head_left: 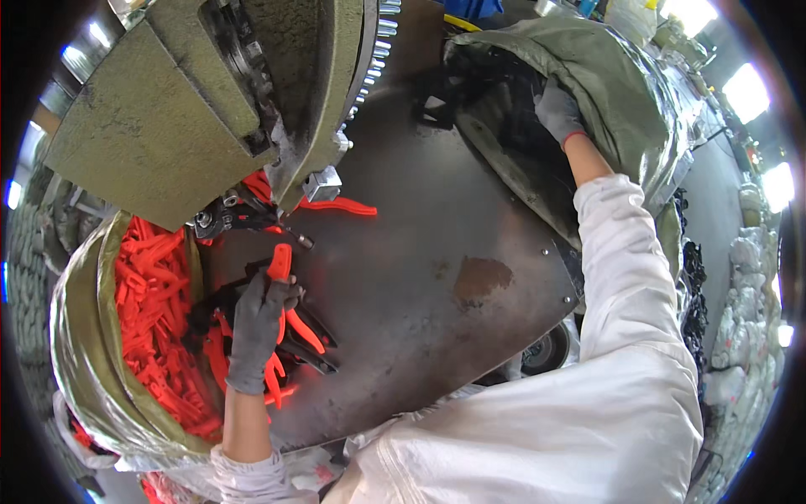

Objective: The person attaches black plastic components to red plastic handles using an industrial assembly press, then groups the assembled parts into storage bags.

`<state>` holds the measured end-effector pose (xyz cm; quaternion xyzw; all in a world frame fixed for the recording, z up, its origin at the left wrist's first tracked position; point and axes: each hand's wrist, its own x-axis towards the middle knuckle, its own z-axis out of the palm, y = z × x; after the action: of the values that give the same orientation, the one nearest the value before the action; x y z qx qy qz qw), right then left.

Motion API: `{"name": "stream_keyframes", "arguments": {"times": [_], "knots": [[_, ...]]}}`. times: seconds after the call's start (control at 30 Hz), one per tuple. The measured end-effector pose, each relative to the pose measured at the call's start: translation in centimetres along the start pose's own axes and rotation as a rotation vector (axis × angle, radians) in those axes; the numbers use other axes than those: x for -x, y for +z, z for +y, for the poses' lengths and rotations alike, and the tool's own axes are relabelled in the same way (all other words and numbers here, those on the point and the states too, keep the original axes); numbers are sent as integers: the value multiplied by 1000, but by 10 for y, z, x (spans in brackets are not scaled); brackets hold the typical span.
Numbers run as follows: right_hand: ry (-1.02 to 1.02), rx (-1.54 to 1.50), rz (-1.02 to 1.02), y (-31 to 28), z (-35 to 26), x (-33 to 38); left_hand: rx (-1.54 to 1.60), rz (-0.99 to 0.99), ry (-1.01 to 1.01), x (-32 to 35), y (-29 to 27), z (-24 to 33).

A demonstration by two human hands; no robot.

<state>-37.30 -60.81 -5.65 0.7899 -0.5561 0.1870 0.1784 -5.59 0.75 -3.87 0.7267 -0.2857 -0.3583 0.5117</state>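
My left hand (257,334), in a grey glove, is closed around a red plastic handle (281,260) that sticks up past the thumb. Below it, more red handles (304,333) and dark parts (317,359) lie on the metal table. Far to the right, my right hand (557,112), also gloved in grey, reaches into a green sack (600,71) holding black parts (504,101). The fingertips there are hidden among the dark contents, so I cannot make out whether they grip anything.
A big green machine (138,126) stands at the upper left, with a small metal block (322,184) low on its edge. Another red handle (344,205) lies beneath it. A sack (82,294) full of red handles (151,290) sits left of the metal table (403,277).
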Motion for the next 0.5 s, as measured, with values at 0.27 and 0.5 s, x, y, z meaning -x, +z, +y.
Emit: {"name": "stream_keyframes", "arguments": {"times": [0.27, 0.5], "knots": [[-188, -262, -295, -76, -52, 95, -142, -55, 18, 5, 11, 32], [-230, -527, 69, -105, -89, 141, -357, -29, 203, -17, -42, -39]]}}
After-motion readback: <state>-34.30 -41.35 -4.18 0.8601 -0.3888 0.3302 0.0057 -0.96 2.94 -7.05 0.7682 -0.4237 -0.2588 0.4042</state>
